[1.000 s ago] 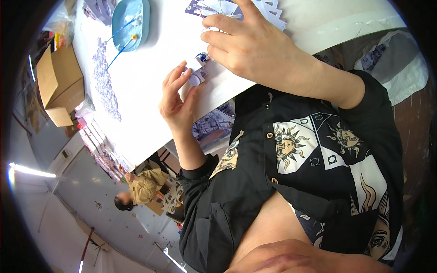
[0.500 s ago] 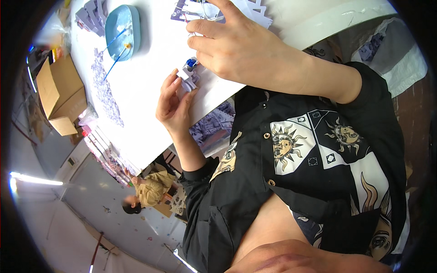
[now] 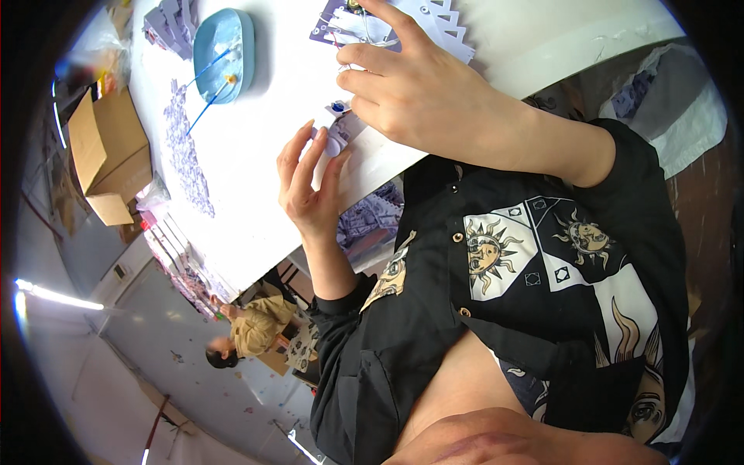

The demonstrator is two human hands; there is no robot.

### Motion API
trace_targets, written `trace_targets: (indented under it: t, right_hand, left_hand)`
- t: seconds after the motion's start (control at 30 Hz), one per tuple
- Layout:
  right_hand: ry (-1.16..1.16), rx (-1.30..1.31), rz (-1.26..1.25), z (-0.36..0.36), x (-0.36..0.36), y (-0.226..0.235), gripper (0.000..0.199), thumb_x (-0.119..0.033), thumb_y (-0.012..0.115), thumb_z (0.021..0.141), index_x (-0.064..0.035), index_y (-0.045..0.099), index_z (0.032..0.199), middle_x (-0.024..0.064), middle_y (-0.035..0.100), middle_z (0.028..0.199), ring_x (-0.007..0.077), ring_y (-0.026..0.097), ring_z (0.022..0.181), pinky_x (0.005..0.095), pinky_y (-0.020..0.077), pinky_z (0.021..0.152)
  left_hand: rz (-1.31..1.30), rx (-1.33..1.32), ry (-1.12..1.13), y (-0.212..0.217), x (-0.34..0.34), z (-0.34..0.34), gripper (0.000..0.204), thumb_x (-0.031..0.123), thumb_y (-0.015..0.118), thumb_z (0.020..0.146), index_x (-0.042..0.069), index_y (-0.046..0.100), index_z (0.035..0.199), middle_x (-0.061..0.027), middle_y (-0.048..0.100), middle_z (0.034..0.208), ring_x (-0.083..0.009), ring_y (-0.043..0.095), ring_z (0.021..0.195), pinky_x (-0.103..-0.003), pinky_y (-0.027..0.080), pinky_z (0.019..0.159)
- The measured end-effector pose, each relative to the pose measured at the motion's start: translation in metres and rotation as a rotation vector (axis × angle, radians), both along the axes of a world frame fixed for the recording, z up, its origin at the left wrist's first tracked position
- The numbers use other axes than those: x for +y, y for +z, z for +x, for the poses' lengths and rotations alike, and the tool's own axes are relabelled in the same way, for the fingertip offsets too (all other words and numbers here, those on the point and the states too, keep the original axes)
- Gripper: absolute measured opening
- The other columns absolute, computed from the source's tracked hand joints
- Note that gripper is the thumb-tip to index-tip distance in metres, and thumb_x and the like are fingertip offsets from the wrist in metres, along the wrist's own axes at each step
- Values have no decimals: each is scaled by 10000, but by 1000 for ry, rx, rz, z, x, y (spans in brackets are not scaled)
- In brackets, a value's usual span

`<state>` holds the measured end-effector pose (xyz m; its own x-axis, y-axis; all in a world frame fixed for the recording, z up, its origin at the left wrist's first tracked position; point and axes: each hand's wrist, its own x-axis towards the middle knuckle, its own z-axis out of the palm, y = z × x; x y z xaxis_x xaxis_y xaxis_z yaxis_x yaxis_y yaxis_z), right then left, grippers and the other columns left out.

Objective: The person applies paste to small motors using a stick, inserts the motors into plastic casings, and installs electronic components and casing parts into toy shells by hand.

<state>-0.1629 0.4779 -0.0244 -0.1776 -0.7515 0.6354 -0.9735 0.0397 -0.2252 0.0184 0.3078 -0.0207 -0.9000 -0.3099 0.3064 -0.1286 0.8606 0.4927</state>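
Note:
My left hand (image 3: pixel 314 186) is closed with its fingertips and thumb around a small pale lavender piece (image 3: pixel 335 139) near the table's front edge. A small dark blue part (image 3: pixel 337 107) shows just beyond that piece, close to my right hand. My right hand (image 3: pixel 426 93) reaches across from the right with its fingers curled and the index finger stretched further out. Whatever lies under its fingers is hidden. Beside those fingers lies a purple-and-white card (image 3: pixel 329 29) with thin wires (image 3: pixel 372 35) and a bit of red on it.
A light blue dish (image 3: pixel 246 54) holds two thin blue-handled brushes. Near it are lavender card pieces (image 3: pixel 172 27) and a long heap of small lavender pieces (image 3: pixel 186 155). White notched cards (image 3: pixel 442 27) lie far right. An open cardboard box (image 3: pixel 116 147) stands left; another person (image 3: pixel 260 322) is beyond.
The view has shifted slightly, so the table things sit further right. My left hand has turned the lavender piece a little; a rounded part now shows. The right hand keeps its pose.

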Motion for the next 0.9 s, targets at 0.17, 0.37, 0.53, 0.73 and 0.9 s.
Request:
trace_targets:
  t: [0.17,0.37,0.53,0.73,0.9]
  right_hand:
    - [-10,23,28,-1,2,3,143,-82,602,790,-6,672,691,75,585,783,251,559,1016,662,292,1141]
    - [18,13,52,-3,2,8,144,-91,605,787,-8,666,687,71,582,788,246,555,1015,672,301,1132]
    - [9,12,57,2,0,15,132,-107,610,779,-18,661,697,79,579,815,246,529,1062,682,316,1118]
    - [-3,176,-70,8,-18,19,131,-114,612,778,-20,702,790,74,619,869,260,550,1096,601,424,1058]
    - [-21,199,51,8,-44,-5,84,-105,651,780,-53,693,831,19,673,890,182,574,1189,592,239,1203]
  left_hand:
    - [5,-85,-32,10,3,-5,457,-51,802,767,13,705,1209,-155,651,1278,-265,621,1180,-374,517,997]
    - [17,-112,-3,20,11,-12,431,-54,799,769,19,714,1186,-150,666,1237,-261,640,1151,-367,526,976]
    - [-83,-139,-20,29,19,-18,417,-18,788,791,49,711,1195,-126,678,1199,-270,655,1096,-365,534,928]
    - [314,-137,-11,22,-9,-11,370,-9,732,860,31,691,1225,-150,690,1237,-269,671,1129,-353,513,976]
    - [507,0,67,5,-15,-10,351,-14,732,854,11,685,1201,-156,705,1182,-255,678,1099,-347,519,962]
